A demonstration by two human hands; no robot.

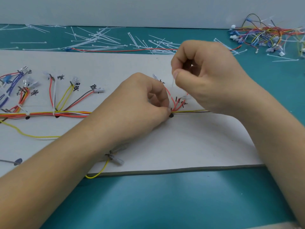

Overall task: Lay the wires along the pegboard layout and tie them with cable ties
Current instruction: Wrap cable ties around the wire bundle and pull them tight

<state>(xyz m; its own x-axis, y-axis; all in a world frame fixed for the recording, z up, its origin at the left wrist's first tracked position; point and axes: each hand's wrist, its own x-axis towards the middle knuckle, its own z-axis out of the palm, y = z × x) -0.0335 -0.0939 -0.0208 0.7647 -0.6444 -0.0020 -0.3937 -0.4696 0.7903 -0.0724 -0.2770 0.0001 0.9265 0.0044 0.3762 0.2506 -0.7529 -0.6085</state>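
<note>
You're tying the wire bundle (pixel 66 114). Your left hand (pixel 140 103) pinches it at its right end. Your right hand (pixel 206 75) pinches the cable tie (pixel 172 83). Next, pull it tight.

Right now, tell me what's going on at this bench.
A person is tying wires on a white board. The left hand pinches the wire bundle beside a black dot, while the right hand fingers pinch the tail of a cable tie above that spot. Further left, the bundle already carries ties. Behind the board, spare ties lie scattered on the green table, with a heap of loose wires at the far right.
</note>
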